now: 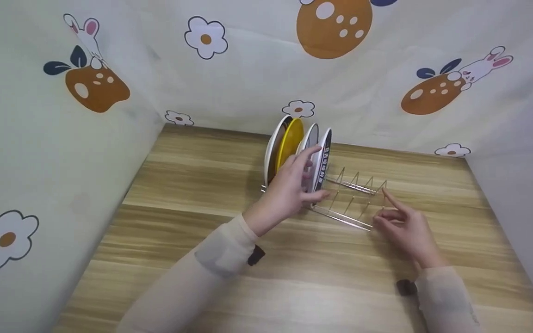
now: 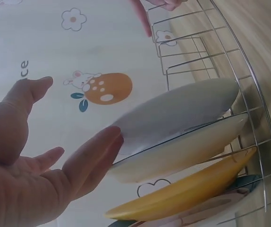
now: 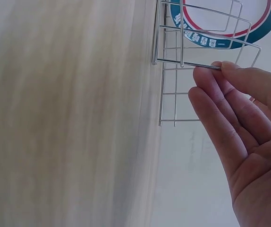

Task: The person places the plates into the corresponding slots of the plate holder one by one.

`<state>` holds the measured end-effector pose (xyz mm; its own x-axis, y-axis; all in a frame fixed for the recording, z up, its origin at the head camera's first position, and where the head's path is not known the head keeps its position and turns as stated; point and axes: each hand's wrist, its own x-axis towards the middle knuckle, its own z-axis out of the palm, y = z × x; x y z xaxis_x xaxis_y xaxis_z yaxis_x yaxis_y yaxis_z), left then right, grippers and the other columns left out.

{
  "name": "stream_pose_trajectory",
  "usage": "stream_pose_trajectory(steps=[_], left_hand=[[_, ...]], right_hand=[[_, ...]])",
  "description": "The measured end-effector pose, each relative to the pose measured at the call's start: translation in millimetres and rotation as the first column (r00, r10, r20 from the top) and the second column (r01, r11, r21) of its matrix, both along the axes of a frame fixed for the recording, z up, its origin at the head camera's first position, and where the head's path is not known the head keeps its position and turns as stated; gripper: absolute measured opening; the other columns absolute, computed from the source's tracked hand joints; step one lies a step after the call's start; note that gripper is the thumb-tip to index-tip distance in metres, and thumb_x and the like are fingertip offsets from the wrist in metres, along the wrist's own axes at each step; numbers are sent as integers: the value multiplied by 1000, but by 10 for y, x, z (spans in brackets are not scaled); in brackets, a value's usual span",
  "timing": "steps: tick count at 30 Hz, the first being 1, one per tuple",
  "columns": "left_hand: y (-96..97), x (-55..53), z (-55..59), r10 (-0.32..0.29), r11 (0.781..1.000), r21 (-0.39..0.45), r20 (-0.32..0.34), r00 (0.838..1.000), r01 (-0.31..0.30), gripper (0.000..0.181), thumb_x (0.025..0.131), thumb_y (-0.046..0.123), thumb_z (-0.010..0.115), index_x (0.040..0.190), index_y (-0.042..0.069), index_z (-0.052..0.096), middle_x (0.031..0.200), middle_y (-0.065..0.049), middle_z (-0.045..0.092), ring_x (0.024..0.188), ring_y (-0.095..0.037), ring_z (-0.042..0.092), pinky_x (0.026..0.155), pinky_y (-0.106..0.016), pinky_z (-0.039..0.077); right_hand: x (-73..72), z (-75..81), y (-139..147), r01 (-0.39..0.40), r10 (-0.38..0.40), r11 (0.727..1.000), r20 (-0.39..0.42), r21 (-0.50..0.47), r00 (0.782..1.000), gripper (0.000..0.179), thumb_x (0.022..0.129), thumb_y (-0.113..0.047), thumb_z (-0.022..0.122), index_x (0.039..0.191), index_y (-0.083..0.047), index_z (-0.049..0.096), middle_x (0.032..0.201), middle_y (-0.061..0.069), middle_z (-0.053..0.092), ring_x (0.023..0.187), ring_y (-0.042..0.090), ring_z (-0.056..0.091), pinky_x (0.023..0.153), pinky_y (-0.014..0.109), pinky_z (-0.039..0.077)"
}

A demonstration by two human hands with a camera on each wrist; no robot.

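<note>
Left hand: the left hand (image 1: pixel 286 187) is at the near side of the plates, fingers spread and extended; fingertips overlap a plate edge, can't tell if they touch.
Right hand: the right hand (image 1: pixel 407 231) pinches an end wire of the silver metal-wire dish rack (image 1: pixel 342 218) between thumb and fingertips.
Rack: stands on the wood-grain tabletop (image 1: pixel 192 185); gripped end is its right end, plates are at the other end, apart from the pinch.
Plates: four on edge; from the left, white round plate with brown inner face (image 1: pixel 272 150), yellow round plate (image 1: pixel 289 141), plain white round plate (image 1: pixel 312 134), white-centred round plate with dark teal lettered rim (image 1: pixel 324 159).
Hidden: left hand covers the lower plates and part of the rack.
Cut off: teal-rimmed plate by the right wrist view's top edge; rim lettering unreadable.
</note>
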<state>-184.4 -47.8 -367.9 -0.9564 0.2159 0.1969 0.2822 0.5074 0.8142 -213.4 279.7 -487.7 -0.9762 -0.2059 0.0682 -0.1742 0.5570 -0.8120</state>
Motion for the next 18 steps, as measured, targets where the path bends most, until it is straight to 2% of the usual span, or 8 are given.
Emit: stream_pose_trajectory(steps=[4, 9, 13, 18], left_hand=[[-68, 82, -36, -30, 995, 99, 30, 999, 27, 92, 73, 24, 83, 147, 26, 29, 123, -11, 49, 105, -25, 61, 78, -25, 57], [-159, 216, -81, -52, 984, 174, 50, 997, 42, 90, 74, 20, 82, 147, 29, 28, 126, -11, 47, 103, -26, 61, 78, -26, 58], [-271, 310, -118, -31, 985, 170, 59, 998, 20, 89, 75, 20, 81, 146, 30, 29, 127, -10, 46, 99, -24, 61, 76, -26, 58], [-444, 353, -215, 34, 995, 88, 51, 998, -38, 87, 77, 23, 80, 147, 26, 28, 129, -13, 47, 99, -23, 60, 74, -28, 58]], right_hand=[[4, -7, 13, -1, 1, 1000, -16, 0, 1000, 80, 81, -18, 76, 147, -35, 35, 103, 12, 73, 93, 11, 71, 81, 17, 54], [-1, -11, 23, -6, 6, 1000, -57, 7, 998, 78, 81, -18, 76, 147, -32, 36, 101, 10, 74, 93, 12, 71, 80, 16, 54], [9, 24, 0, -13, 13, 1000, -42, 5, 999, 79, 82, -15, 75, 147, -33, 34, 103, 12, 73, 95, 12, 71, 82, 15, 53], [63, 89, -56, -17, 18, 1000, -40, 8, 999, 80, 83, -8, 73, 148, -31, 33, 103, 15, 72, 95, 19, 71, 82, 16, 53]])
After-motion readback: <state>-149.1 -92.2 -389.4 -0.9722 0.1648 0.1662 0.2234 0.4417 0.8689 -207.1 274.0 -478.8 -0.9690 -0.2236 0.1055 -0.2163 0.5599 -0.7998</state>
